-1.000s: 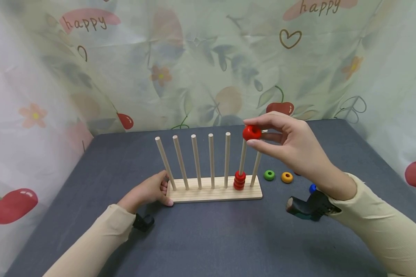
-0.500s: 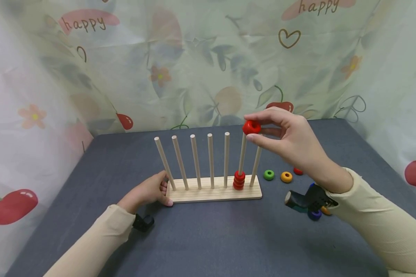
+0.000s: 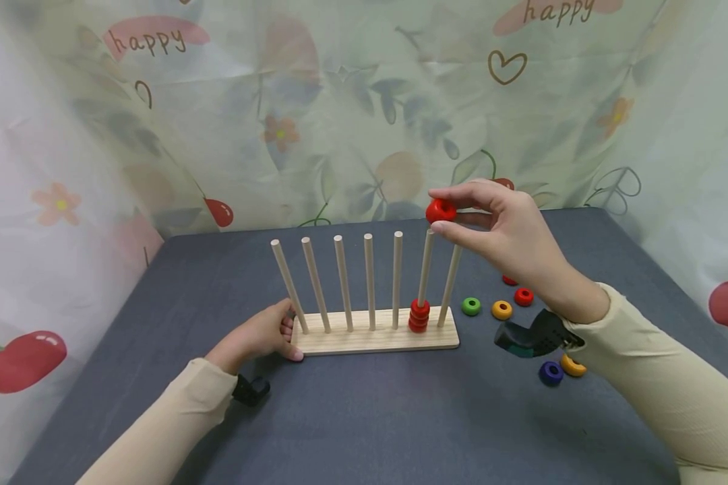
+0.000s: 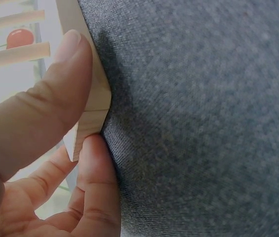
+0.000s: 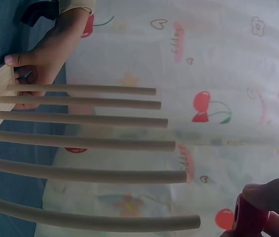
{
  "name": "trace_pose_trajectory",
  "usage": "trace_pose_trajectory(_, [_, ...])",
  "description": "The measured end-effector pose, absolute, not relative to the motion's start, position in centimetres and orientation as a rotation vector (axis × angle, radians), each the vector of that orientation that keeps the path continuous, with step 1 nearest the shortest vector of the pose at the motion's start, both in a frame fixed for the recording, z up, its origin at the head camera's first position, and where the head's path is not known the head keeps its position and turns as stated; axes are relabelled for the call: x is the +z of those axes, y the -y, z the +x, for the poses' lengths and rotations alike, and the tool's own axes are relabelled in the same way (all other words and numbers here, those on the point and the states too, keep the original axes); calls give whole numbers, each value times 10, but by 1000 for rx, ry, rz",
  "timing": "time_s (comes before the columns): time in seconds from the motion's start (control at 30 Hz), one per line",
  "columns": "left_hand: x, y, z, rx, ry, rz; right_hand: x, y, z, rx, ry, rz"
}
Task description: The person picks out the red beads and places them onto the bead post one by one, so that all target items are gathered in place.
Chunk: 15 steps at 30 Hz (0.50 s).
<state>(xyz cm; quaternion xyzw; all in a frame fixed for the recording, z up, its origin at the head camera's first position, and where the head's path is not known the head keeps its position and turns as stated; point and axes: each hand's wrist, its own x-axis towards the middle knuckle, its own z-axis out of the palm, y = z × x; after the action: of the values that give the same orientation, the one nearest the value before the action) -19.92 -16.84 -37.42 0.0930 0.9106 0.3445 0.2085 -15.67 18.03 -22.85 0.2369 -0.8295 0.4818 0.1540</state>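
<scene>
A wooden peg board (image 3: 376, 342) with several upright pegs stands on the table. My left hand (image 3: 257, 332) grips its left end, thumb on the front edge and fingers (image 4: 97, 182) at the end face. My right hand (image 3: 509, 225) pinches a red ring bead (image 3: 441, 211) between thumb and fingertips. That bead hangs just above the tip of the second peg from the right, apart from it in the right wrist view. A short stack of red ring beads (image 3: 419, 316) sits at the bottom of that same peg.
Right of the board lie loose ring beads: green (image 3: 471, 306), yellow (image 3: 502, 310), red (image 3: 524, 297), dark blue (image 3: 551, 373) and an orange one (image 3: 573, 365). Another red bead (image 3: 510, 280) is partly behind my right hand. A printed cloth (image 3: 352, 121) hangs behind the dark table (image 3: 364, 417).
My right hand has risen with the red bead, from level with the peg's upper end to above its tip. More loose beads show beneath the forearm. My left hand has stayed put.
</scene>
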Motion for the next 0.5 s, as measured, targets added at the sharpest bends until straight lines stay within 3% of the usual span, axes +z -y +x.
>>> trace_pose_trajectory(0.5, [-374, 168, -200, 942, -2538, 239, -230, -180, -166, 1355, 2450, 635])
